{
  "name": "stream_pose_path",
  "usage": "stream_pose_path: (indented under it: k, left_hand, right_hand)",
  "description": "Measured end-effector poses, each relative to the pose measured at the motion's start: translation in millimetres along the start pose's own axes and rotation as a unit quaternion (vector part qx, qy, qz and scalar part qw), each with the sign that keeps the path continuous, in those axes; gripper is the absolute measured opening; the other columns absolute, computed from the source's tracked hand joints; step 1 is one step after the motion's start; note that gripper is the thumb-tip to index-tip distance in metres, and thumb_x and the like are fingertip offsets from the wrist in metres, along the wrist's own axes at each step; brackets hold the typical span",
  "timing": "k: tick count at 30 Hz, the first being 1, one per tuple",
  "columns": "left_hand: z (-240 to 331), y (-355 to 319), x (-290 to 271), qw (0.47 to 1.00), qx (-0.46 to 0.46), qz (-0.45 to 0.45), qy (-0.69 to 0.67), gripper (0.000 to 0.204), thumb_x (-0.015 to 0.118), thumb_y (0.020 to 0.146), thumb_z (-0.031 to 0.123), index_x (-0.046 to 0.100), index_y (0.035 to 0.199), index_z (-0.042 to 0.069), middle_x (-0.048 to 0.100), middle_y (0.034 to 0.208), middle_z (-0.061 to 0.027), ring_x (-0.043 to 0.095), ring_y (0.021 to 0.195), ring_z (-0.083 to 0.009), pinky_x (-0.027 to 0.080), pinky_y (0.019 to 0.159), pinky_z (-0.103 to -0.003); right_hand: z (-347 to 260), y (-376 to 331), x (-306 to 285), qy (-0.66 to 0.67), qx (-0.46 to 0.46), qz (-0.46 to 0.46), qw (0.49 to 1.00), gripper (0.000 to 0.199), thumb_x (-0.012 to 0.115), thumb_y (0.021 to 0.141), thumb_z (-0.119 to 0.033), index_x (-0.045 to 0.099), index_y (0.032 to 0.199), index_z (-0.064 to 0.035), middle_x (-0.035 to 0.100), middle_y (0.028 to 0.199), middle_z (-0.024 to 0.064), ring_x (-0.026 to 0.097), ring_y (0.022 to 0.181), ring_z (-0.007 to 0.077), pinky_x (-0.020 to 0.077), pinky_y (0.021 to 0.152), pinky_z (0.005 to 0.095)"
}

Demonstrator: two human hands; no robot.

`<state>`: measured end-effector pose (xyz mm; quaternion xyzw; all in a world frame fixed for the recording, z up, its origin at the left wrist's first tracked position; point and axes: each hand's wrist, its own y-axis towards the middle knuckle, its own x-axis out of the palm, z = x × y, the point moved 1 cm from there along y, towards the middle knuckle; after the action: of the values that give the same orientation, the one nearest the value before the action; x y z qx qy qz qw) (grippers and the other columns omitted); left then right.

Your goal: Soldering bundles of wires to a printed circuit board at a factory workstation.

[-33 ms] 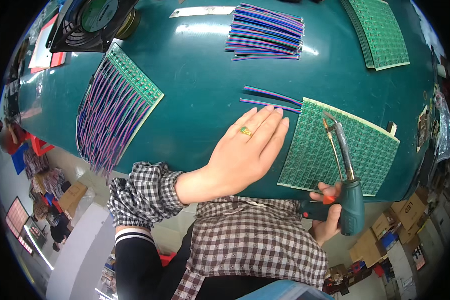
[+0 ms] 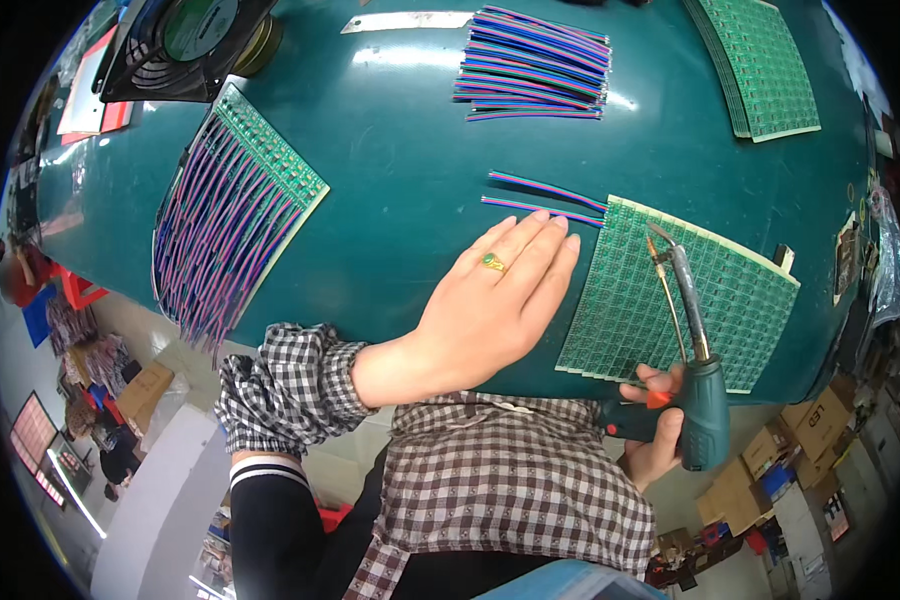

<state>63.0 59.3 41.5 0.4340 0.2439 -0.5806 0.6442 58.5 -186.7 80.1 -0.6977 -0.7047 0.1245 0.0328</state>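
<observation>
My left hand [image 2: 500,300], with a ring on one finger, lies palm down, its fingers stretched out and the thumb hidden. Its fingertips reach the lower [image 2: 508,203] of two multicoloured ribbon wires, beside the left edge of a green circuit board panel [image 2: 620,300]. The upper ribbon wire [image 2: 545,186] runs to the panel's top left corner. In my right hand [image 2: 660,430] is a green-handled soldering gun [image 2: 705,415]. Its bent tip and a thin brass-coloured feed tube [image 2: 667,290] hang over the panel; I cannot tell whether they touch it.
A bundle of ribbon wires [image 2: 535,65] lies at the far middle, beside a metal ruler [image 2: 410,21]. At left lies a board strip [image 2: 270,145] with many wires attached. A black fan [image 2: 165,50] stands far left; stacked panels [image 2: 760,70] lie far right.
</observation>
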Motion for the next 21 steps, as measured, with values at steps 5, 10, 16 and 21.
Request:
stream_pose_path:
  k: [5,10,16,21]
  left_hand:
    - [0,-1,4,1.000,-0.005,0.008,-0.010,0.044,0.061,0.079,0.005,0.063,0.123,-0.004,0.061,0.126,-0.0177,0.061,0.118,-0.0346,0.052,0.098,-0.043]
    - [0,0,5,1.000,-0.006,0.013,-0.003,0.044,0.062,0.078,0.004,0.063,0.122,-0.004,0.062,0.125,-0.0173,0.061,0.117,-0.0342,0.052,0.096,-0.042]
    - [-3,10,1,1.000,0.003,0.013,-0.009,0.042,0.061,0.081,0.007,0.063,0.122,-0.002,0.063,0.121,-0.0156,0.063,0.110,-0.0311,0.052,0.094,-0.042]
    - [-7,27,-2,0.999,0.024,0.019,0.015,0.040,0.061,0.081,0.009,0.064,0.120,0.000,0.064,0.117,-0.0123,0.063,0.104,-0.0276,0.051,0.089,-0.040]
  right_hand:
    - [1,1,0,0.006,-0.010,-0.003,1.000,0.069,0.071,0.090,-0.038,0.048,0.132,0.0111,0.062,0.110,0.0221,0.067,0.101,0.0349,0.0652,0.072,0.0402]
    - [1,0,1,-0.011,0.003,0.019,1.000,0.069,0.071,0.090,-0.038,0.048,0.132,0.0111,0.063,0.107,0.0215,0.067,0.101,0.0358,0.0652,0.072,0.0402]
    - [2,0,-1,-0.001,0.005,0.007,1.000,0.065,0.072,0.089,-0.035,0.051,0.129,0.0110,0.062,0.106,0.0211,0.067,0.100,0.0355,0.0649,0.073,0.0398]
    - [6,2,-2,0.006,-0.030,-0.039,0.999,0.063,0.063,0.097,-0.035,0.046,0.133,0.0134,0.063,0.109,0.0216,0.066,0.104,0.0357,0.0655,0.074,0.0383]
